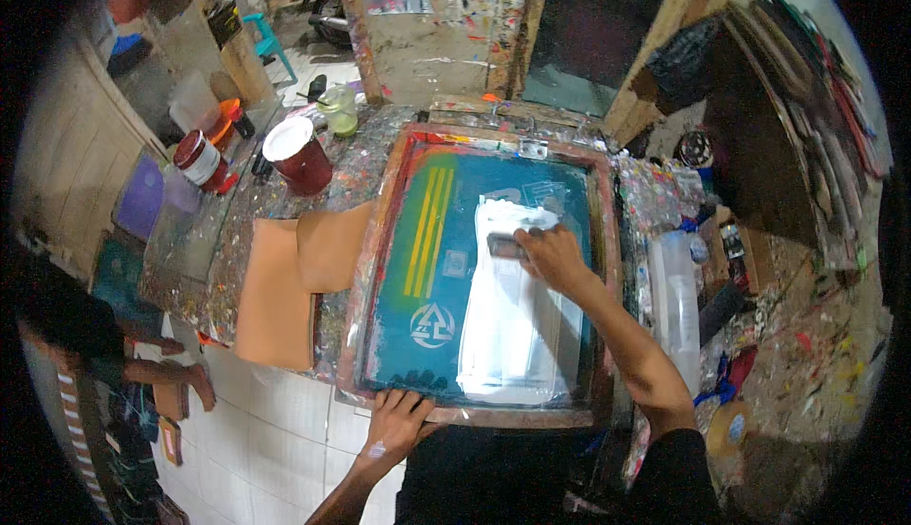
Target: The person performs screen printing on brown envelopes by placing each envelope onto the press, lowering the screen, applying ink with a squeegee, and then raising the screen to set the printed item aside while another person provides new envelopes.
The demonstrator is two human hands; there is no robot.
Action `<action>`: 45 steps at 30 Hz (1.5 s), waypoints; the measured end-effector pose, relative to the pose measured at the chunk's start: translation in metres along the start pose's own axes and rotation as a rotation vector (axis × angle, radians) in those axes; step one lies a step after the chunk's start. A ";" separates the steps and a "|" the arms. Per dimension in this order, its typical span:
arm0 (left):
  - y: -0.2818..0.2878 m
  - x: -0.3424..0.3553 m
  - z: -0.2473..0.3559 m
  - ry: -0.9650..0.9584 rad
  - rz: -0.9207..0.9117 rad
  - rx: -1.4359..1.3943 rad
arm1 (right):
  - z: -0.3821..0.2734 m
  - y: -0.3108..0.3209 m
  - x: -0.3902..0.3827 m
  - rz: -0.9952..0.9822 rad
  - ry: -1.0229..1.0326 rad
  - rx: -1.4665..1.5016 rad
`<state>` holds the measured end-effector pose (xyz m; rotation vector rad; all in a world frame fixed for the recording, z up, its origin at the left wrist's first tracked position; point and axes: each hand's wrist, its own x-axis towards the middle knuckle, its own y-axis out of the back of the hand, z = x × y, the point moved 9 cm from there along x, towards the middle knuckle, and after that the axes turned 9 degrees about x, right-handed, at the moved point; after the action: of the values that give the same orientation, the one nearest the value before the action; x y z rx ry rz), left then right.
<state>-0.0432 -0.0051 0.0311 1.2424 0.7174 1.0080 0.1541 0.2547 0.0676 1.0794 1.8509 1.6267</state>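
Note:
A wooden-framed screen [384, 240] with a teal mesh lies on the table, marked with yellow stripes and a pale round emblem. White paint [512, 354] covers a tall patch on its right side. My right hand [546, 250] grips a dark squeegee [503, 246] on the upper part of that patch, with my forearm reaching from the lower right. My left hand [394, 416] holds the frame's near edge at lower left, fingers curled over it. Brown sheets [270, 307] lie left of the screen.
Paint buckets [296, 169] and a pitcher [340, 115] stand at back left of the spattered table [209, 288]. A clear plastic roll [674, 307] and boxes lie right, beside leaning boards [816, 126]. Another person's bare legs [185, 378] show at far left, over a tiled floor.

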 end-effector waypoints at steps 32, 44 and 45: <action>-0.016 -0.003 -0.003 -0.062 -0.148 0.001 | -0.016 -0.003 -0.040 -0.071 -0.125 0.000; 0.008 0.010 0.006 -0.052 0.047 -0.004 | -0.140 -0.005 -0.176 -0.268 -0.199 0.145; 0.011 0.011 0.008 -0.067 0.049 0.005 | -0.141 -0.005 -0.180 -0.279 -0.216 0.135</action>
<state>-0.0339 0.0016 0.0447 1.2974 0.6410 1.0005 0.1523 0.0264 0.0631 0.9582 1.8890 1.1959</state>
